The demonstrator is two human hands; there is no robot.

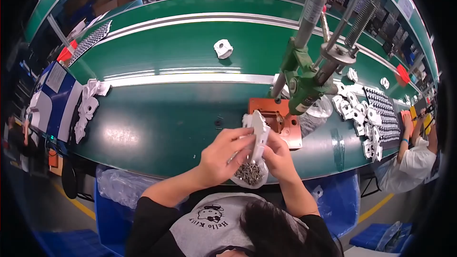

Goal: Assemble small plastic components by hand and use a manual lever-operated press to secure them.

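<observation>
Close in front of me, a white moulded plastic part (258, 138) is held up on edge, tilted. My right hand (280, 158) grips it from the right, thumb against its lower side. My left hand (223, 154) comes from the left, fingers bent and pressed to the part's near face; whether a small piece sits between them is hidden. Just below both hands stands a pale bowl (263, 177) of small metal pins or screws (248, 173). Behind the part, an orange fixture block (296, 138) lies under a green hand press (304, 96).
More white parts lie heaped at the right (354, 109) beside a tray of dark pieces (382, 114), and at the left by a blue-and-white machine (57, 97). One white part (223, 49) rests on the green conveyor (162, 50). Co-worker (409, 162) sits at right; blue bins (342, 204) stand below.
</observation>
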